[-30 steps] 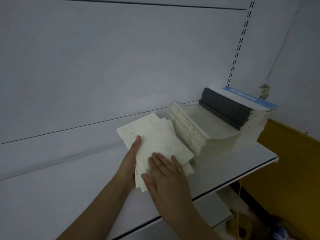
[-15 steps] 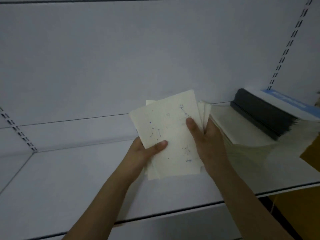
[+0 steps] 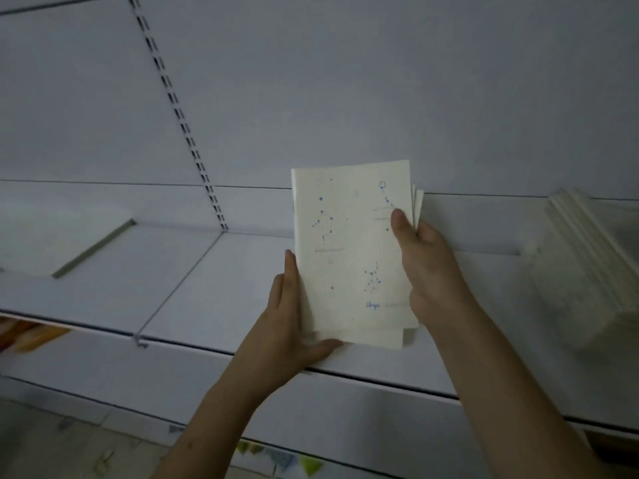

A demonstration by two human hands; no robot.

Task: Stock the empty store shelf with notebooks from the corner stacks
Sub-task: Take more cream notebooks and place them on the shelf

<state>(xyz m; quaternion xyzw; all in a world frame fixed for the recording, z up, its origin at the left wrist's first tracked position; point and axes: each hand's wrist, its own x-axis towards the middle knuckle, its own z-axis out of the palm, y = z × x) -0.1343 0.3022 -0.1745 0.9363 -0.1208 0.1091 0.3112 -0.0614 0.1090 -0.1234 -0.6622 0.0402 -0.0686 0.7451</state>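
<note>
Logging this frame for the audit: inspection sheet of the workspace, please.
Surface: white shelf, mostly bare, divider seam at left.
Job's things: bundle of cream notebooks with constellation print, held upright above the shelf; blurred cream stack at far right.
Clutter: one flat item lying far left on the shelf, too blurred to identify.
Grips: left hand supports the bundle's left edge and bottom; right hand pinches its right edge.
Cables: nothing seen.
Surroundings: white back panel, slotted upright; colourful goods below, blurred.
</note>
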